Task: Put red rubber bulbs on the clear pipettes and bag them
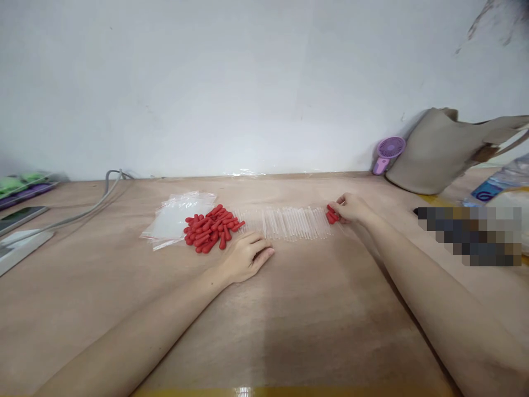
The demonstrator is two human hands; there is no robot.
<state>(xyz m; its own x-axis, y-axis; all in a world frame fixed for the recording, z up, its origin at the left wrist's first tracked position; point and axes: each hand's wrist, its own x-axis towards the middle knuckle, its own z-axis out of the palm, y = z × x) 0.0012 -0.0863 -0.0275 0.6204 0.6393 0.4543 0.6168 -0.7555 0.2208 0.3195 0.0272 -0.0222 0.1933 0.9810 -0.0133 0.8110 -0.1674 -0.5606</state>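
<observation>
A heap of red rubber bulbs lies on the wooden table. To its right a row of clear glass dropper tubes lies side by side. My left hand rests flat on the table just in front of the tubes' left end, fingers stretched out. My right hand is at the row's right end, fingers pinched on a few red bulbs. A stack of clear plastic bags lies left of the heap.
A beige bag and a small purple fan stand against the wall at the right. A water bottle lies further right. At the left lie a grey cable, a phone and a white board.
</observation>
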